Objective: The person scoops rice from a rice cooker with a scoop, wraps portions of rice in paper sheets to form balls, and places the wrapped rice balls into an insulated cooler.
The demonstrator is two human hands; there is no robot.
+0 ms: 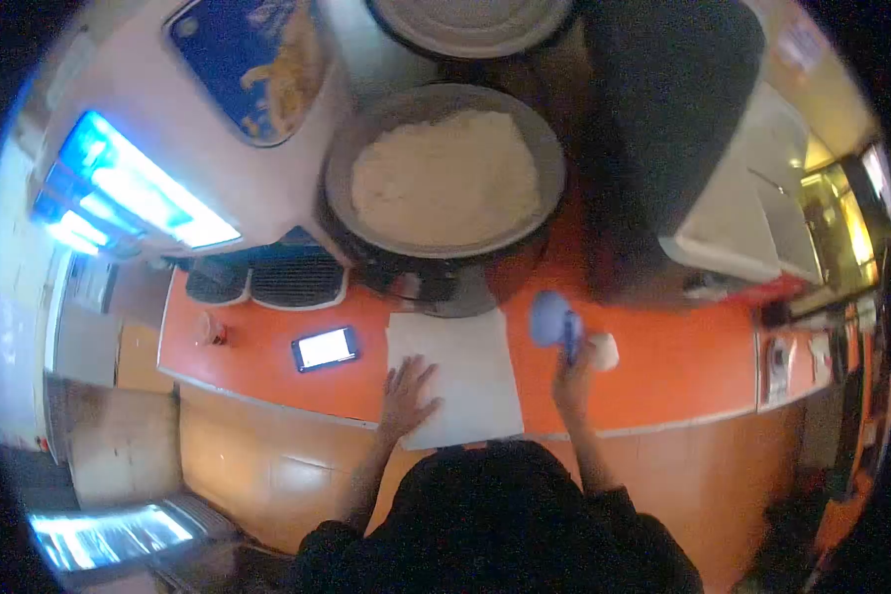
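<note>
On the orange counter (653,381) lies a white sheet (463,371), its upper end close to a large round bowl (445,183) filled with a pale powdery substance. My left hand (408,394) rests on the sheet's left edge, fingers spread. To the right of the sheet, my right hand (572,374) is closed around the handle of a blue scoop-like tool (551,319), which is blurred. A small white object (604,350) sits just beside the right hand; whether the two touch is unclear. A phone (325,348) with a lit screen lies left of the sheet.
Another round bowl (472,20) stands behind the first. A white machine with a drip tray (299,280) is at the left, with a small cup (211,329) in front. A dark and white appliance (738,198) stands at the right. The counter's front edge runs close to my body.
</note>
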